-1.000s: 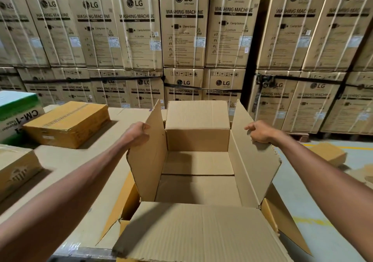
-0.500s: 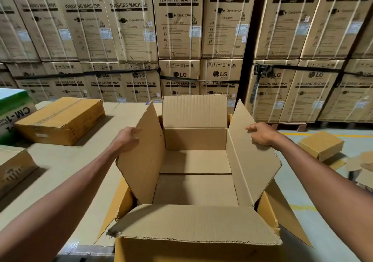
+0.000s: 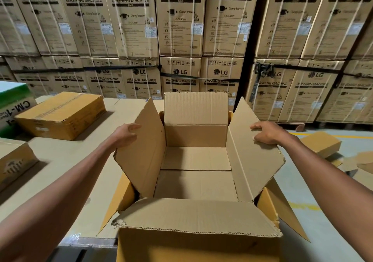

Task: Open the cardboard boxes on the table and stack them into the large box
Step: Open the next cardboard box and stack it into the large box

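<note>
A person's forearms run off the bottom corners, and the near wall of the open cardboard box (image 3: 197, 183) is cut off below. The left hand (image 3: 126, 135) sits behind the box's upright left flap (image 3: 145, 150), its fingers partly hidden, thumb against the flap's outer face; its grasp cannot be told. The right hand (image 3: 268, 133) grips the right flap (image 3: 254, 160) at its top edge. The box rests at the table (image 3: 60, 160) edge, with a closed box (image 3: 60, 115) further left.

My arms: two, bare from the frame edge to the wrist, no sleeve in view.
My left hand (image 3: 126, 135): bare, no glove, ring or watch.
My right hand (image 3: 269, 133): bare, no glove or band.
Fingers: short, plain nails, as far as shows.
</note>
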The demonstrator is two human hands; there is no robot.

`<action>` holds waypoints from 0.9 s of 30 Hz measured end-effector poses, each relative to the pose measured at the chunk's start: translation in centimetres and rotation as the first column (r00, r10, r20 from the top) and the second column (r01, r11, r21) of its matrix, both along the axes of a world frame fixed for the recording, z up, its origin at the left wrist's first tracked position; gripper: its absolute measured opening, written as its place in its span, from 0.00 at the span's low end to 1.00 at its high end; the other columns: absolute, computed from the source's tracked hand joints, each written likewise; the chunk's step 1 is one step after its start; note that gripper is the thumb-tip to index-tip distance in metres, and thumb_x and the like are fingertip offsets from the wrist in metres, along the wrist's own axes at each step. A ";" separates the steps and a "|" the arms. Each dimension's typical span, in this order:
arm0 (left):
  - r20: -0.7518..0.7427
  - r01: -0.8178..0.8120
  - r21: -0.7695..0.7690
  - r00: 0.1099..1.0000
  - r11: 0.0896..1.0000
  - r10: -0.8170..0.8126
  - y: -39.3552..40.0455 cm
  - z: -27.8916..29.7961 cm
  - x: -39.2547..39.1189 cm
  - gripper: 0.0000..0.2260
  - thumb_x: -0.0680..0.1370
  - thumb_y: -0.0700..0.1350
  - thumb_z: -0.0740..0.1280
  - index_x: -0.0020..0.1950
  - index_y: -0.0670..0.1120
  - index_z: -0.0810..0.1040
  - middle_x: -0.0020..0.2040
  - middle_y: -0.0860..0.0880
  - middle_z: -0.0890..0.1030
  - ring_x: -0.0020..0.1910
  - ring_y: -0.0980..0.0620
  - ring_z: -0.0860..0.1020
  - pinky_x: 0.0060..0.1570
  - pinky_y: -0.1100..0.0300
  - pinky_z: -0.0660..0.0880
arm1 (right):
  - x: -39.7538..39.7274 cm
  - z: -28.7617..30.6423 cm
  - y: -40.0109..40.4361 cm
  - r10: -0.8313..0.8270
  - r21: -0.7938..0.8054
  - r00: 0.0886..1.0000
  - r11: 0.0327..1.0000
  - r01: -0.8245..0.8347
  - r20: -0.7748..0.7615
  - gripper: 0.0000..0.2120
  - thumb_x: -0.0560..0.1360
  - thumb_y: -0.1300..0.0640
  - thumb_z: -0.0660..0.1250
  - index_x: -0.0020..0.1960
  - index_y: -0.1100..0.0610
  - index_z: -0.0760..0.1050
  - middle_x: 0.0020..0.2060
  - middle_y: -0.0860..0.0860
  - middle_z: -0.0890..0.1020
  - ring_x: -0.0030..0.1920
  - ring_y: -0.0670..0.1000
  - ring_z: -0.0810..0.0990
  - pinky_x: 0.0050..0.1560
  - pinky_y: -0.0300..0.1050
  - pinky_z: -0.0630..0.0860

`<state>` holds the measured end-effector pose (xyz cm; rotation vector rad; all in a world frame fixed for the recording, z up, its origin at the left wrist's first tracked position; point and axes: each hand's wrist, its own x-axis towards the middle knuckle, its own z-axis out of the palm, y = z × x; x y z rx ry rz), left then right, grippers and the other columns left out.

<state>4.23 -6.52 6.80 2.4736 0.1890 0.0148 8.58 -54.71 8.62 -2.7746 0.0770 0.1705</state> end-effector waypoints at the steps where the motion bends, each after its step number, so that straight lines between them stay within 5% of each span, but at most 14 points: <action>1: 0.006 0.003 -0.009 1.000 1.000 -0.003 -0.1 0.0 0.0 0.24 0.79 0.33 0.64 0.75 0.45 0.71 0.75 0.45 0.71 0.73 0.45 0.70 0.72 0.47 0.69 | -0.1 0.0 0.1 0.001 -0.012 1.000 1.000 -0.001 0.001 0.29 0.72 0.51 0.74 0.72 0.47 0.72 0.71 0.50 0.73 0.69 0.57 0.72 0.66 0.56 0.72; 7: 0.074 -0.015 -0.092 0.997 0.996 0.022 -0.6 0.5 -0.7 0.23 0.79 0.40 0.69 0.75 0.46 0.71 0.75 0.45 0.70 0.73 0.44 0.69 0.69 0.46 0.72 | -0.1 -0.2 0.8 -0.008 -0.003 1.000 1.000 0.008 0.003 0.32 0.72 0.45 0.74 0.74 0.49 0.70 0.73 0.54 0.67 0.71 0.61 0.68 0.70 0.59 0.68; 11: 0.126 -0.004 -0.069 0.992 0.998 0.012 -1.2 1.2 -1.5 0.25 0.79 0.43 0.70 0.76 0.45 0.70 0.76 0.45 0.69 0.75 0.44 0.67 0.70 0.48 0.66 | -1.4 0.7 1.5 -0.022 -0.022 0.997 0.999 0.024 0.067 0.29 0.75 0.46 0.72 0.74 0.45 0.68 0.81 0.53 0.48 0.78 0.64 0.48 0.75 0.64 0.49; 14: 0.210 -0.013 -0.047 0.978 0.999 0.022 -2.0 1.6 -2.6 0.25 0.79 0.44 0.70 0.76 0.46 0.70 0.76 0.45 0.69 0.75 0.44 0.67 0.71 0.46 0.67 | -2.4 1.5 2.5 0.011 -0.044 0.984 0.999 -0.003 0.176 0.27 0.76 0.44 0.70 0.73 0.42 0.69 0.81 0.51 0.48 0.79 0.60 0.40 0.74 0.64 0.44; 20: 0.344 -0.029 -0.002 0.939 1.000 0.028 -3.2 2.4 -5.8 0.24 0.79 0.48 0.70 0.75 0.48 0.71 0.74 0.44 0.70 0.73 0.46 0.68 0.71 0.48 0.68 | -4.8 3.0 5.6 0.064 0.111 0.949 0.988 -0.103 0.308 0.21 0.76 0.41 0.68 0.68 0.39 0.73 0.78 0.49 0.61 0.78 0.55 0.49 0.72 0.61 0.49; 27: 0.541 -0.111 -0.155 0.822 0.982 0.179 -4.2 1.1 -12.5 0.18 0.80 0.47 0.68 0.71 0.50 0.75 0.72 0.49 0.72 0.68 0.57 0.68 0.64 0.60 0.68 | -10.2 1.9 10.6 0.197 0.279 0.932 0.917 -0.284 0.303 0.19 0.76 0.43 0.69 0.67 0.40 0.75 0.74 0.46 0.68 0.75 0.55 0.60 0.72 0.61 0.55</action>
